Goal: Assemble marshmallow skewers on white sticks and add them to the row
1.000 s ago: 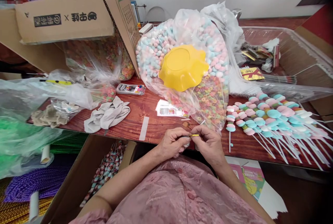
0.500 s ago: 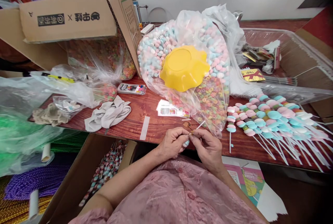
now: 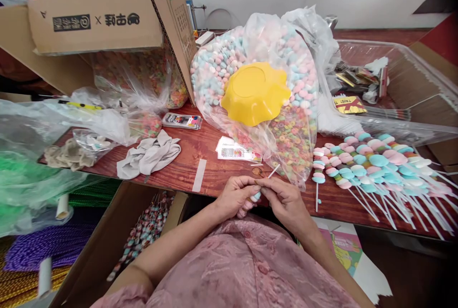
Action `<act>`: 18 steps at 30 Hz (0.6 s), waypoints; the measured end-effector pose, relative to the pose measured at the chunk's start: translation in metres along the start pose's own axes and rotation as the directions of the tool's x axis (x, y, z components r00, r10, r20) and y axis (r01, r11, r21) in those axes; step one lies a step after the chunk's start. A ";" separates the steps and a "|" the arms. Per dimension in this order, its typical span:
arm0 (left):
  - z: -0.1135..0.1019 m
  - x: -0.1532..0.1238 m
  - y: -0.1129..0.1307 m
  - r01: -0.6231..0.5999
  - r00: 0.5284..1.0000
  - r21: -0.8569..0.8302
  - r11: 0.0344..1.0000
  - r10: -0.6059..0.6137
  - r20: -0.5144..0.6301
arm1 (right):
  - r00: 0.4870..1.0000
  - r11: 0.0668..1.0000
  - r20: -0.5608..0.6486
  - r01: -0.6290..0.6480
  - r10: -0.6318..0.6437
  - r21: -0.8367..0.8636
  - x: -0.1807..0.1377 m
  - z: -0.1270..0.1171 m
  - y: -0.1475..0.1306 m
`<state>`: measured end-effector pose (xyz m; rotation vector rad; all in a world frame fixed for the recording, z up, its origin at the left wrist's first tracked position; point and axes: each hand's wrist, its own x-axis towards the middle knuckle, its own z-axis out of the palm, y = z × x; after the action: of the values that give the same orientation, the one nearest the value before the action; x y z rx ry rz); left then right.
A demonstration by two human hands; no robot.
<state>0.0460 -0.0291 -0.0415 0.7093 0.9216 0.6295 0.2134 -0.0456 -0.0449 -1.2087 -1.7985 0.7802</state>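
At the near edge of the red-brown table (image 3: 211, 162), my left hand (image 3: 236, 194) and my right hand (image 3: 284, 199) meet fingertip to fingertip. A thin white stick (image 3: 273, 171) pokes up and away from between them. Pastel candy pieces (image 3: 255, 197) threaded on the stick's lower part show under my left fingers. My right thumb and forefinger pinch the stick just above them. Beyond my hands lies a big clear bag of pastel and ring-shaped candies (image 3: 293, 127) with a yellow wavy-edged bowl (image 3: 255, 92) inside it.
Finished candy skewers (image 3: 372, 162) lie in a heap at the right. A clear plastic bin (image 3: 404, 84) stands behind them. A cardboard box (image 3: 96, 17), plastic bags and grey gloves (image 3: 148, 155) fill the left. Below the table an open carton (image 3: 107, 246) holds more skewers.
A yellow piece seen between my fingertips a second ago is no longer visible. The stick has tilted from level to pointing up and away, and my hands have edged slightly closer together.
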 end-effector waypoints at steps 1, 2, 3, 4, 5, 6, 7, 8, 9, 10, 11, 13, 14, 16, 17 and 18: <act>0.000 0.000 0.000 0.003 1.000 0.008 1.000 -0.002 -0.008 | 1.000 1.000 0.019 -0.014 0.014 0.010 0.001 -0.001 0.000; 0.001 0.000 0.000 0.002 1.000 0.013 1.000 -0.002 -0.019 | 0.999 1.000 0.033 -0.023 0.022 0.016 0.002 -0.002 0.000; 0.001 0.000 0.000 -0.002 0.999 0.015 1.000 0.003 -0.033 | 0.999 0.999 0.040 -0.026 0.025 0.019 0.003 -0.002 -0.001; 0.002 0.000 0.001 -0.008 0.999 0.015 1.000 0.009 -0.047 | 0.999 1.000 0.037 -0.024 0.024 0.018 0.003 -0.001 -0.001; 0.003 0.000 0.002 -0.014 0.998 0.012 1.000 0.014 -0.060 | 1.000 1.000 0.016 -0.018 0.018 0.016 0.002 0.001 0.000; 0.004 0.000 0.003 -0.021 0.997 0.006 1.000 0.021 -0.070 | 1.000 1.000 -0.025 -0.009 0.010 0.010 0.000 0.003 0.000; 0.005 0.000 0.004 -0.031 0.997 -0.005 1.000 0.031 -0.076 | 0.996 1.000 -0.086 0.002 -0.002 0.002 -0.002 0.006 0.001; 0.005 0.000 0.006 -0.046 0.996 -0.017 0.999 0.044 -0.076 | 0.987 1.000 -0.160 0.017 -0.018 -0.006 -0.006 0.009 0.002; 0.006 -0.001 0.008 -0.064 0.995 -0.031 0.997 0.061 -0.074 | 0.971 0.999 -0.238 0.032 -0.033 -0.009 -0.009 0.012 0.002; 0.007 -0.001 0.009 -0.082 0.994 -0.041 0.996 0.079 -0.071 | 0.952 0.999 -0.303 0.038 -0.038 -0.008 -0.013 0.014 0.003; 0.007 -0.002 0.011 -0.099 0.993 -0.048 0.994 0.095 -0.070 | 0.938 1.000 -0.344 0.029 -0.027 0.001 -0.015 0.015 0.003; 0.009 -0.003 0.013 -0.126 0.990 -0.047 0.991 0.123 -0.072 | 0.936 0.998 -0.349 -0.031 0.048 0.054 -0.018 0.015 0.000; 0.009 -0.004 0.013 -0.141 0.988 -0.038 0.989 0.138 -0.071 | 0.942 0.992 -0.319 -0.081 0.109 0.099 -0.018 0.014 -0.003; 0.011 -0.004 0.013 -0.181 0.981 -0.001 0.984 0.180 -0.068 | 0.943 0.957 -0.231 -0.187 0.238 0.220 -0.015 0.012 -0.008; 0.012 -0.004 0.013 -0.210 0.975 0.025 0.977 0.211 -0.068 | 0.938 0.929 -0.189 -0.230 0.291 0.289 -0.012 0.011 -0.010; 0.013 -0.004 0.013 -0.244 0.966 0.054 0.968 0.248 -0.070 | 0.931 0.896 -0.146 -0.267 0.335 0.355 -0.010 0.009 -0.010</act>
<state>0.0529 -0.0278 -0.0242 0.8532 0.9275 0.8624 0.2026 -0.0587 -0.0434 -1.3038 -1.2645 1.0472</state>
